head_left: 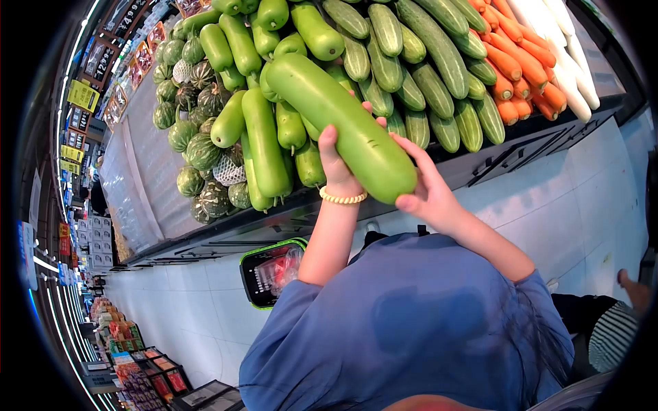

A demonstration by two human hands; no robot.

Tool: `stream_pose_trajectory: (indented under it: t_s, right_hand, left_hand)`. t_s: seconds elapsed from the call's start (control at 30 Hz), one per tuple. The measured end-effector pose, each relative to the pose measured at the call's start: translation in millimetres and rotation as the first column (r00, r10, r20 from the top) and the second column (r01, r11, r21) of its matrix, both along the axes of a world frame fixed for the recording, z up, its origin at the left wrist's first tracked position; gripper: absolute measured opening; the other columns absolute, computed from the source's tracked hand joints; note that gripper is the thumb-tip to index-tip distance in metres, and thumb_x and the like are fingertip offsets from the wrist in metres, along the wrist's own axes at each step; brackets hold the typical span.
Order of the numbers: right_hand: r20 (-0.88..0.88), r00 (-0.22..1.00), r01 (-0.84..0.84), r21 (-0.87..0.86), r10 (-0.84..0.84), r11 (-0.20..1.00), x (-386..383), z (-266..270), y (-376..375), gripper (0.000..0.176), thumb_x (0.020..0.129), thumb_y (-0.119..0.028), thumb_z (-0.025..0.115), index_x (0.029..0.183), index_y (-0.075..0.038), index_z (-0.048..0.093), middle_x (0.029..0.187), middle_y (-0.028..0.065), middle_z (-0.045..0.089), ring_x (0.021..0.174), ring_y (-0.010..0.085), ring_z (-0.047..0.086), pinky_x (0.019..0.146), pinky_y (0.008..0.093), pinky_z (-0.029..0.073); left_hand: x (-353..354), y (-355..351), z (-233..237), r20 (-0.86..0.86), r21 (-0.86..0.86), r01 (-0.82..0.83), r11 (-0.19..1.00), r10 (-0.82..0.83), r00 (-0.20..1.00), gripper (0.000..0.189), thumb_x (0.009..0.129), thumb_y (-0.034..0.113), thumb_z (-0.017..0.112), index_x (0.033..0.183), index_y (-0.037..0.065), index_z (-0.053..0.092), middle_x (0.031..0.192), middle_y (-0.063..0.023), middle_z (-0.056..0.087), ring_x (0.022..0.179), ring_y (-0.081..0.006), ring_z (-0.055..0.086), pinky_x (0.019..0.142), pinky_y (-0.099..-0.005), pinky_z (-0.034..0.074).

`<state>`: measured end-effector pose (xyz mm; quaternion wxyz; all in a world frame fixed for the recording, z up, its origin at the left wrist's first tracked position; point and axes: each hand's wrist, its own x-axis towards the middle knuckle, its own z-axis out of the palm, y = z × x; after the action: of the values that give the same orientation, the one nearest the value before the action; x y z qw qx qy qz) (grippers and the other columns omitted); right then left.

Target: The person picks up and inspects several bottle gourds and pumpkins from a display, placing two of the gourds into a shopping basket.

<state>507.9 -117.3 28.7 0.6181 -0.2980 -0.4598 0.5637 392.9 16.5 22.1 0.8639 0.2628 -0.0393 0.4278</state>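
Note:
A long, smooth green bottle gourd (336, 123) is held up in both hands, above the front edge of the produce stand. My left hand (343, 161), with a yellow coiled band at the wrist, wraps around its middle from below; some fingertips show past the far side. At the thick near end, my right hand (428, 185) grips with thumb and fingers. Small dark marks show on the skin near that end. Behind the held gourd lie more bottle gourds (264, 144), partly hidden by it, and a pile of ridged green cucumbers (432, 89).
Striped small pumpkins (203, 152) lie left of the gourds; carrots (514, 61) and white radishes (576, 75) lie to the right. A black shopping basket (257, 291) with a green rim and bagged items stands on the floor (185, 301). Another person (613, 335) is at the lower right.

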Motion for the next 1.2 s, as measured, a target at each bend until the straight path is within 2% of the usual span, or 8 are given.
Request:
stream_pose_trajectory:
  t_s: [0.1,0.33,0.57,0.63,0.8,1.03,1.17,1.2]
  right_hand:
    - [0.017,0.994,0.112,-0.076,-0.111,0.991,-4,-9,8,0.087,0.080,-0.023,0.073,0.144,-0.010,0.015,0.131,0.0143,0.043,0.119,0.0220,0.046,0.100,0.0359,0.038]
    - [0.440,0.805,0.268,0.329,-0.398,0.906,-1,27,8,0.081,0.066,-0.019,0.080,0.134,-0.005,0.039,0.126,0.0140,0.053,0.112,0.0223,0.056,0.093,0.0337,0.044]
    - [0.247,0.893,0.260,0.400,-0.377,0.879,24,83,14,0.068,0.067,-0.021,0.077,0.123,-0.001,0.045,0.109,0.0080,0.055,0.100,0.0154,0.055,0.087,0.0284,0.045]
    - [0.270,0.855,0.368,0.285,-0.442,0.885,25,98,16,0.089,0.068,-0.056,0.072,0.125,0.006,0.042,0.108,0.0100,0.055,0.100,0.0157,0.056,0.086,0.0278,0.045]
    - [0.305,0.798,0.410,0.357,-0.520,0.839,36,109,23,0.089,0.067,-0.060,0.071,0.121,0.006,0.045,0.103,0.0082,0.058,0.094,0.0131,0.058,0.082,0.0256,0.046]
    - [0.271,0.885,0.142,0.616,-0.378,0.775,56,75,27,0.080,0.062,-0.019,0.081,0.128,-0.003,0.040,0.114,0.0163,0.055,0.104,0.0236,0.058,0.087,0.0335,0.047]
    - [0.241,0.713,0.189,0.838,-0.658,0.512,35,45,27,0.070,0.067,-0.013,0.079,0.127,-0.009,0.042,0.126,0.0282,0.046,0.108,0.0429,0.054,0.090,0.0484,0.047]
    - [0.264,0.630,0.122,0.895,-0.730,0.429,34,28,28,0.063,0.071,-0.011,0.074,0.125,-0.012,0.043,0.126,0.0271,0.045,0.107,0.0459,0.054,0.088,0.0503,0.048]
  left_hand:
    - [-6,-2,-3,-0.125,0.168,-0.040,0.985,0.062,0.990,0.078,0.076,0.031,0.067,0.140,0.014,0.026,0.122,-0.0129,0.049,0.105,-0.0333,0.056,0.083,-0.0467,0.053]
    - [2,3,13,0.338,0.322,0.048,0.945,-0.162,0.927,0.089,0.071,0.031,0.075,0.142,0.022,0.023,0.137,-0.0104,0.039,0.122,-0.0372,0.044,0.100,-0.0595,0.036]
    - [-3,-18,59,0.219,0.573,-0.302,0.761,0.213,0.952,0.095,0.074,0.051,0.071,0.146,0.021,0.015,0.145,-0.0093,0.031,0.133,-0.0315,0.031,0.109,-0.0538,0.025]
    - [-3,-34,66,0.081,0.595,-0.430,0.679,0.481,0.873,0.097,0.076,0.056,0.067,0.146,0.016,0.014,0.145,-0.0100,0.031,0.133,-0.0296,0.032,0.109,-0.0495,0.027]
    - [3,-46,54,-0.015,0.571,-0.426,0.702,0.527,0.850,0.101,0.075,0.055,0.068,0.147,0.014,0.010,0.144,-0.0090,0.032,0.130,-0.0286,0.036,0.106,-0.0483,0.031]
    - [-20,-25,69,-0.054,0.618,-0.225,0.754,0.326,0.944,0.121,0.061,0.027,0.087,0.147,0.014,0.002,0.139,-0.0130,0.037,0.129,-0.0320,0.036,0.107,-0.0485,0.031]
    - [-13,-12,70,0.218,0.229,-0.033,0.973,-0.019,0.976,0.087,0.083,0.018,0.068,0.147,0.027,0.010,0.146,-0.0117,0.028,0.134,-0.0376,0.028,0.106,-0.0548,0.031]
    - [-19,-6,61,0.085,0.385,-0.212,0.898,0.194,0.977,0.076,0.086,0.018,0.061,0.146,0.029,0.015,0.148,-0.0097,0.025,0.135,-0.0379,0.025,0.104,-0.0601,0.030]
